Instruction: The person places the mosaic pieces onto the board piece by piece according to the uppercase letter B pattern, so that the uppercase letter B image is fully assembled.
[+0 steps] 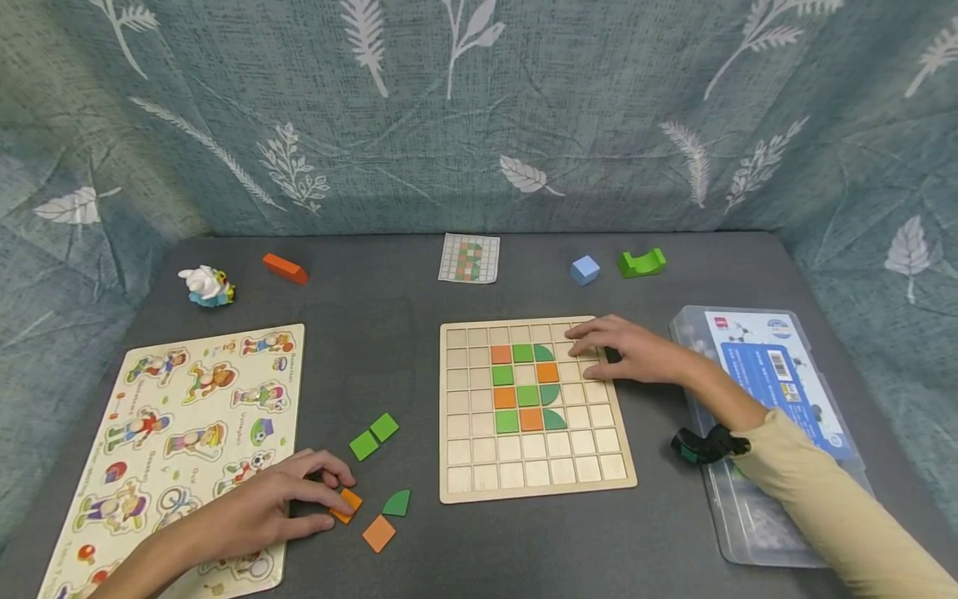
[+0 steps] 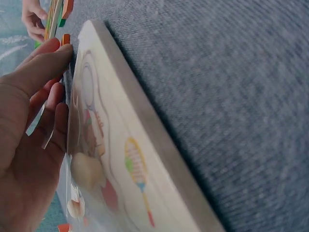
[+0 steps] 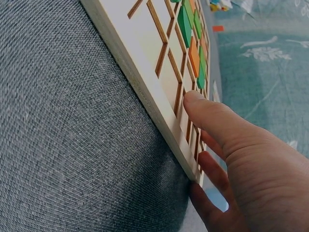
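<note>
My left hand (image 1: pixel 292 495) has its index fingertip on an orange square tile (image 1: pixel 347 505) lying on the table, with the thumb tip close to the tile's edge. Near it lie two green square tiles (image 1: pixel 374 437), a green quarter-round tile (image 1: pixel 397 502) and a light orange square tile (image 1: pixel 378 533). The wooden grid board (image 1: pixel 464 491) carries several green and orange tiles (image 1: pixel 527 395) around its middle. On the board's right edge rests my right hand (image 1: pixel 632 349), fingers spread and holding nothing; its thumb (image 3: pixel 207 108) reaches over the cells.
A pattern card (image 1: pixel 468 258) lies behind the board. Left is a wooden picture puzzle (image 1: pixel 292 399); right, a clear plastic box (image 1: pixel 756 532). Along the back are a white figurine (image 1: pixel 207 285), a red block (image 1: pixel 285 268), a blue block (image 1: pixel 585 270) and a green curved block (image 1: pixel 642 263).
</note>
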Demonstrator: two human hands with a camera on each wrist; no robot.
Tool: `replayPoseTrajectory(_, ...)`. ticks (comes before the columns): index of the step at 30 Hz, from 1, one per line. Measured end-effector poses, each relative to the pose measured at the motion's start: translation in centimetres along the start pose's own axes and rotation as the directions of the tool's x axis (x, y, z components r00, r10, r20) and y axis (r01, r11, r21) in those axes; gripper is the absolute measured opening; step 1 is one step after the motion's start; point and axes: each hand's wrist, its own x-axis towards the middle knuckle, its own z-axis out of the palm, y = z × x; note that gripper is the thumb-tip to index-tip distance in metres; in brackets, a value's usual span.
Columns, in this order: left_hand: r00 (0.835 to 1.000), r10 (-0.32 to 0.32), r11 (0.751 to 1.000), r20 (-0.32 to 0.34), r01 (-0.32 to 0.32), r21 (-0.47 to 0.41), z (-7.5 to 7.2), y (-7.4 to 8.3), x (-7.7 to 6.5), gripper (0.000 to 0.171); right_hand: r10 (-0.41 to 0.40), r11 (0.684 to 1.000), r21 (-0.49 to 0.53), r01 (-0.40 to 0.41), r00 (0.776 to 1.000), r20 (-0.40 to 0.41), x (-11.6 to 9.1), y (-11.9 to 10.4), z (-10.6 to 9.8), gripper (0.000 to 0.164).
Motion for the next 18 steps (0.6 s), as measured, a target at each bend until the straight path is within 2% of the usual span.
replayPoseTrajectory(9, 1.0, 0.01, 0.998, -0.019, -0.009, 0.06, 0.03, 0.02, 0.04, 0.023, 0.009, 1.0, -0.004, -0.009, 1.0, 0.002, -0.02, -0.06, -0.02, 0.032)
replayPoseTrajectory(18, 0.998, 0.069, 0.986, 0.008, -0.07, 0.15, -0.34, 0.08, 0.03, 0.029, 0.009, 1.0, 0.0, -0.009, 1.0, 0.0, 0.05, -0.06, -0.03, 0.032)
